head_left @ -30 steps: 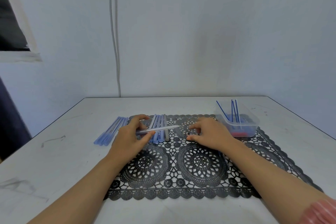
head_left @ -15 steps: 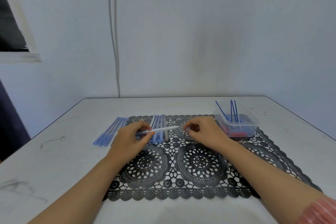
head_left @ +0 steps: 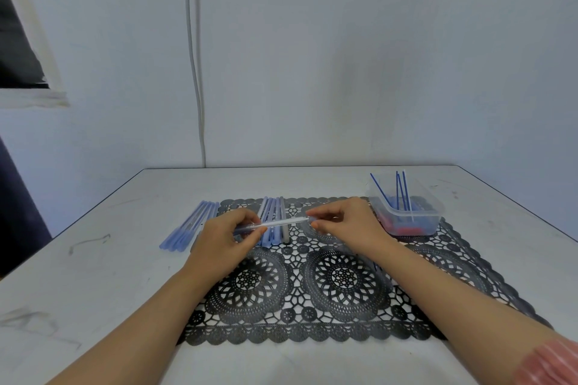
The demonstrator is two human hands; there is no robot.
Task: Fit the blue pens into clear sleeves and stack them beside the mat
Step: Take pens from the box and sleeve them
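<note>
My left hand (head_left: 223,237) grips a clear pen sleeve (head_left: 278,223) that lies nearly level above the black lace mat (head_left: 312,291). At the sleeve's right tip, my right hand (head_left: 345,225) pinches its end between thumb and fingertips. Behind my hands several sleeves and pens (head_left: 272,216) lie side by side on the mat. A stack of sleeved blue pens (head_left: 190,225) rests on the table just left of the mat.
A clear plastic tub (head_left: 406,209) stands on the mat's far right corner, with thin blue refills leaning in it and red and blue bits at its bottom. The white table (head_left: 93,259) ends at a wall behind; a cable (head_left: 195,72) runs down that wall.
My right hand has lifted off the mat and moved left and up to the sleeve's right tip. My left hand has kept the sleeve nearly still.
</note>
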